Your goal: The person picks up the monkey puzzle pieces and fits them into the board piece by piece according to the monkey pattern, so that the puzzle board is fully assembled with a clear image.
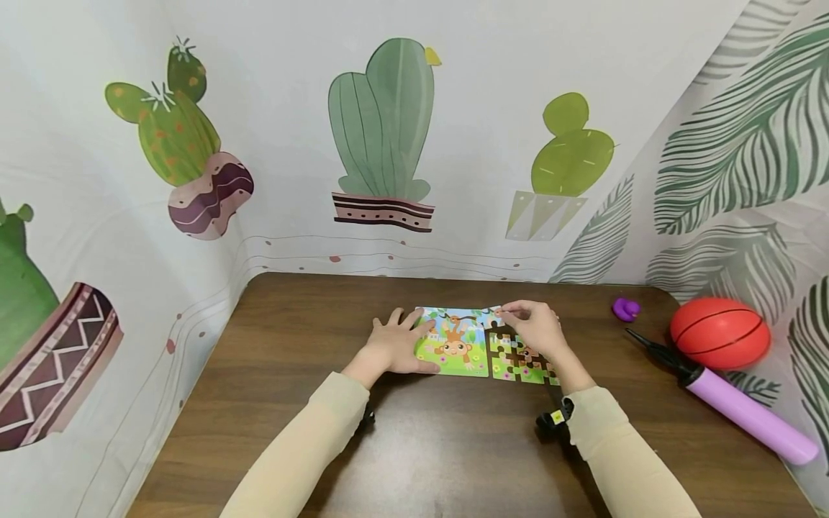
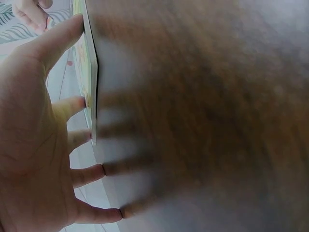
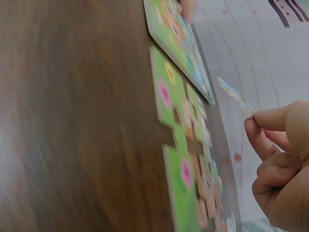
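Note:
A picture board (image 1: 453, 358) with a cartoon monkey on grass lies flat on the table. My left hand (image 1: 391, 345) spreads its straight fingers over the board's left side. In the left wrist view, the thumb and two fingertips touch the board's edge (image 2: 91, 77), while the other two fingertips rest on the table. Thumb and forefinger of my right hand (image 1: 539, 329) pinch a puzzle piece (image 3: 235, 97), tilted and held above the table. Below that hand lie several puzzle pieces (image 1: 501, 367) with green grass and pink flowers, some with gaps between them; the wrist partly hides them.
Towards the right of the wooden table (image 1: 272, 374) are a small purple duck (image 1: 625, 309), a red ball (image 1: 720, 333) and a lilac hand pump (image 1: 751, 414) with a black nozzle. A cloth wall with printed cacti (image 1: 382, 129) rises behind the table's far edge.

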The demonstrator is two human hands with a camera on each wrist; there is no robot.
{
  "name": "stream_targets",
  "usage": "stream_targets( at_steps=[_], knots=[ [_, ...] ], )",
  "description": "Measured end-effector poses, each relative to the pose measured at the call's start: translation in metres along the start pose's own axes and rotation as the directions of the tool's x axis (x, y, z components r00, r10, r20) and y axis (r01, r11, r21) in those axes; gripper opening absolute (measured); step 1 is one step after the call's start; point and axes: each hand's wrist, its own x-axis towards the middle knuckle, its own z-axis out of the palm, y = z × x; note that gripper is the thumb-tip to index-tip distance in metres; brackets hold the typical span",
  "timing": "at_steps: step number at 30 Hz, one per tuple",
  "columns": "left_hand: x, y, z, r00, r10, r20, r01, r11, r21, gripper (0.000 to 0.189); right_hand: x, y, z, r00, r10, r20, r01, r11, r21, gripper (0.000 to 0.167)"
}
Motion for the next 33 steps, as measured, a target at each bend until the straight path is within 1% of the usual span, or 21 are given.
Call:
stream_targets(
  at_steps=[7,12,15,21,24,33],
  knots=[
    [0.001,0.000,0.000,1.000,-0.004,0.006,0.004,1.000,-0.001,0.102,0.001,-0.012,0.025,0.998,0.011,0.062,-0.014,0.999,0.048,0.021],
    [0.001,0.000,0.000,1.000,-0.004,0.015,0.004,1.000,-0.012,0.102,0.003,-0.018,0.038,0.996,-0.009,0.089,0.003,0.998,0.066,0.020],
    [0.001,0.000,0.000,1.000,-0.007,0.017,0.007,1.000,-0.010,0.102,0.004,-0.020,0.044,0.995,-0.007,0.101,-0.001,0.997,0.078,0.019],
    [0.002,0.000,0.000,1.000,-0.011,0.018,0.011,1.000,-0.009,0.102,0.005,-0.024,0.052,0.993,0.023,0.116,-0.033,0.996,0.085,0.021],
    [0.002,0.000,0.000,1.000,-0.012,0.021,0.012,1.000,-0.006,0.102,0.007,-0.023,0.055,0.992,0.039,0.117,-0.049,0.995,0.087,0.022],
    [0.001,0.001,0.000,1.000,-0.015,0.012,0.015,1.000,-0.005,0.101,0.011,-0.025,0.059,0.989,0.087,0.121,-0.102,0.987,0.125,0.023]
  ],
)
